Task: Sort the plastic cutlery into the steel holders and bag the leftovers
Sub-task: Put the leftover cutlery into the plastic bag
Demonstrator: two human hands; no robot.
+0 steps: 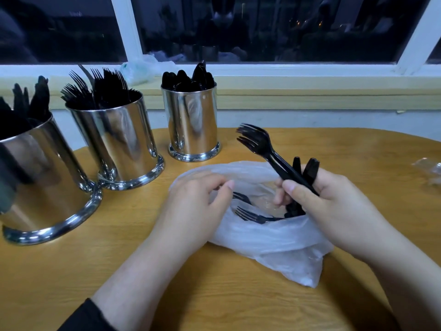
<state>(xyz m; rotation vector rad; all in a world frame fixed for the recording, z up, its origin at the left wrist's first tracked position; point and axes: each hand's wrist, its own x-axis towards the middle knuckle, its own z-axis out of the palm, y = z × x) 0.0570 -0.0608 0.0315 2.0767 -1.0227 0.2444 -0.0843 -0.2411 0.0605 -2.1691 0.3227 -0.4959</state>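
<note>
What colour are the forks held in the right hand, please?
Black, clearest in the head view: forks in the right hand.

Wooden table point(238, 306), dark window point(262, 27), crumpled clear wrapper point(429, 169) at right edge
</note>
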